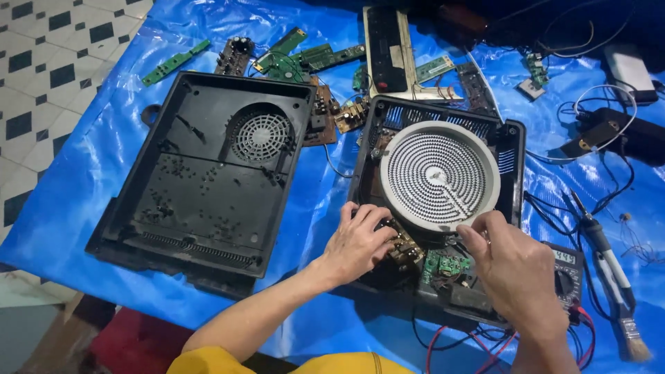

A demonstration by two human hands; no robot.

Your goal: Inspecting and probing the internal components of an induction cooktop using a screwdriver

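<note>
An opened black cooker housing (509, 149) lies on a blue plastic sheet (325, 194). Inside it sits a round white heating element (438, 174) with a spiral coil. My left hand (358, 242) rests on the brown components by the element's lower left edge, fingers curled over them. My right hand (512, 266) touches the element's lower right rim with its fingertips. Between the hands a small green circuit board (442, 266) shows inside the housing.
A black empty bottom shell with a round fan grille (208, 173) lies at left. Loose circuit boards (305, 59) lie at the back. A multimeter (569, 273), soldering iron (599, 242), brush (634, 343) and cables sit at right.
</note>
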